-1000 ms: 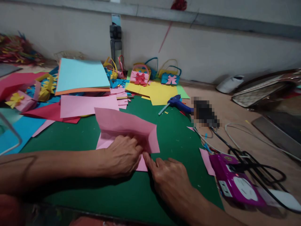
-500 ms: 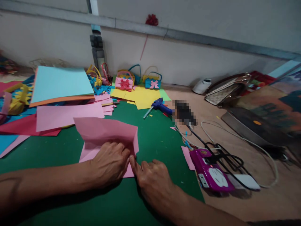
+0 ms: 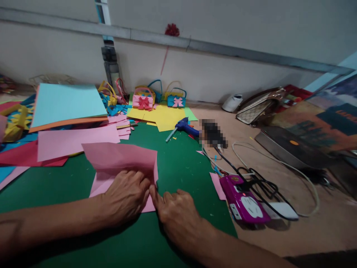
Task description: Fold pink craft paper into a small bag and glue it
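A creased sheet of pink paper (image 3: 122,155) rests on the green mat (image 3: 192,175), its far part folded up and standing. My left hand (image 3: 126,195) lies over the near part, fingers curled and pressed down on the paper inside the fold. At the right edge of the sheet, my right hand (image 3: 177,212) has its fingers closed, with the thumb and fingertips against the paper beside my left fingertips. The exact grip of both hands is partly hidden by the knuckles.
Stacked blue sheets (image 3: 68,102) and a flat pink sheet (image 3: 78,141) lie left. Small paper bags (image 3: 143,99) stand at the back, near a blue glue gun (image 3: 188,128). Right are a purple power strip (image 3: 245,201), tangled black cables (image 3: 267,186) and a grey case (image 3: 290,149).
The view has shifted slightly, so everything sits a little further left. My hands keep nearly the same position on the pink paper.
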`<action>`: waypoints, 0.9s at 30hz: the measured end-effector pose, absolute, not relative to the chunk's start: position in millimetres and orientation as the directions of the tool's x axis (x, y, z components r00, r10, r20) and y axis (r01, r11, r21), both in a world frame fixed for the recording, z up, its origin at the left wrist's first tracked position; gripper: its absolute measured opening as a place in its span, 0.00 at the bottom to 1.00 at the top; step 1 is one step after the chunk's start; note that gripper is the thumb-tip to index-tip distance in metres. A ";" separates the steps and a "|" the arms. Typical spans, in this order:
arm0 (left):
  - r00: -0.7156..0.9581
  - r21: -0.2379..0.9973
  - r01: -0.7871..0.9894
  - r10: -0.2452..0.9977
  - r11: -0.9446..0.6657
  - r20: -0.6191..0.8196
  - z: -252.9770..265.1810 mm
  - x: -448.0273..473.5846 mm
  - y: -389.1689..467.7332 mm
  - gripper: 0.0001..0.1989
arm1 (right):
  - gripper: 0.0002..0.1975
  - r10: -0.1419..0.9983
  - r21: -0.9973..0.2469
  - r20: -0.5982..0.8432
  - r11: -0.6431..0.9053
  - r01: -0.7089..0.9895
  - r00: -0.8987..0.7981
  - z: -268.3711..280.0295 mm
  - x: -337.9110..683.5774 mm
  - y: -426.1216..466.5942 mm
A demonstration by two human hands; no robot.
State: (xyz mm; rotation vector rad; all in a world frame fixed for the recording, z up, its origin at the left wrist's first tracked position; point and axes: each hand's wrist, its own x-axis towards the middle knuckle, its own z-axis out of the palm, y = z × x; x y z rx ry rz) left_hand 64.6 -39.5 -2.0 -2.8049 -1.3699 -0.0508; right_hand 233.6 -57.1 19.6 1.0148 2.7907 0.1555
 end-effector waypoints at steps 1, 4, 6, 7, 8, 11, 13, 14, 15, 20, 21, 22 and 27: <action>0.620 -0.008 0.784 0.782 -0.621 0.062 -1.6 64.2 -40.0 0.13 | 0.22 0.644 0.155 -0.123 0.764 0.626 -0.755 19.6 233.6 -57.0; 0.627 -0.001 0.777 0.774 -0.630 0.090 -0.6 61.5 -41.8 0.16 | 0.22 0.647 0.151 -0.122 0.761 0.631 -0.752 20.0 233.9 -56.8; 0.616 0.012 0.785 0.782 -0.620 0.091 -0.3 58.1 -43.7 0.17 | 0.23 0.650 0.155 -0.113 0.759 0.633 -0.752 19.4 234.3 -56.5; 0.612 0.016 0.788 0.785 -0.616 0.089 0.0 55.9 -45.0 0.16 | 0.23 0.650 0.160 -0.110 0.758 0.632 -0.752 18.8 234.5 -56.3; 0.612 0.018 0.788 0.786 -0.615 0.084 0.4 53.5 -46.5 0.16 | 0.23 0.651 0.168 -0.107 0.757 0.631 -0.752 18.1 234.7 -56.1; 0.613 0.008 0.789 0.787 -0.615 0.075 2.3 45.4 -52.5 0.14 | 0.24 0.658 0.181 -0.112 0.751 0.635 -0.745 16.7 234.7 -55.1; 0.615 -0.004 0.787 0.785 -0.617 0.072 3.5 40.1 -56.9 0.14 | 0.23 0.660 0.174 -0.135 0.750 0.638 -0.739 17.5 234.1 -54.3; 0.620 -0.006 0.784 0.782 -0.621 0.070 3.9 37.6 -58.9 0.14 | 0.23 0.661 0.168 -0.149 0.750 0.639 -0.736 18.3 233.7 -53.9; 0.626 -0.005 0.779 0.777 -0.627 0.065 4.1 35.3 -60.8 0.14 | 0.23 0.660 0.163 -0.160 0.751 0.640 -0.734 19.2 233.3 -53.5; 0.654 0.028 0.755 0.755 -0.655 0.037 2.2 27.2 -69.9 0.13 | 0.24 0.683 0.168 -0.194 0.730 0.662 -0.704 22.8 231.4 -52.6; 0.657 0.032 0.752 0.753 -0.658 0.038 1.7 26.1 -72.0 0.13 | 0.24 0.687 0.170 -0.202 0.726 0.666 -0.698 23.3 231.1 -52.7; 0.658 0.037 0.751 0.752 -0.659 0.038 1.4 25.1 -74.2 0.14 | 0.24 0.690 0.170 -0.209 0.723 0.669 -0.693 23.7 230.8 -52.8; 0.648 0.053 0.759 0.761 -0.648 0.026 4.0 25.5 -82.9 0.17 | 0.23 0.698 0.191 -0.202 0.716 0.672 -0.686 24.8 231.8 -50.4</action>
